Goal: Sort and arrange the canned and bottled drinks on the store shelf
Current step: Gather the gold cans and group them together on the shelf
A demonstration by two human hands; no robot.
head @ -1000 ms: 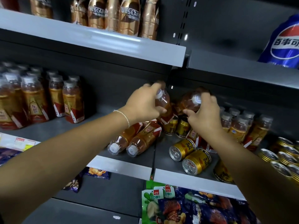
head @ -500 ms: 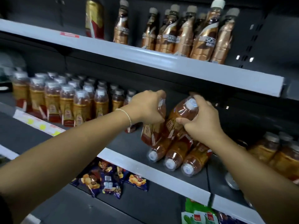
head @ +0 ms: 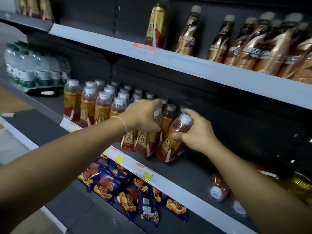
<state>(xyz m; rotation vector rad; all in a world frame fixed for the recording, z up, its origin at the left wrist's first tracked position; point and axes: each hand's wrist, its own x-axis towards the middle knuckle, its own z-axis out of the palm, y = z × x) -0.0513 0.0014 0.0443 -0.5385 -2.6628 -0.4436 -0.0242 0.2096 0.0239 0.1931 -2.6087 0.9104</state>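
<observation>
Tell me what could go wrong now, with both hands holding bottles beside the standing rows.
The right hand holds a tilted bottle; released like this, it may topple. The left hand grips another bottle close to the standing rows; a nudge could knock neighbours over. The right forearm passes over a lying bottle near the shelf edge and could sweep it off.

Both bare arms stretch forward, forearms converging. The left grip curls palm-down over the top of the left bottle. The right grip wraps the neck of the right bottle, thumb nearest.
</observation>
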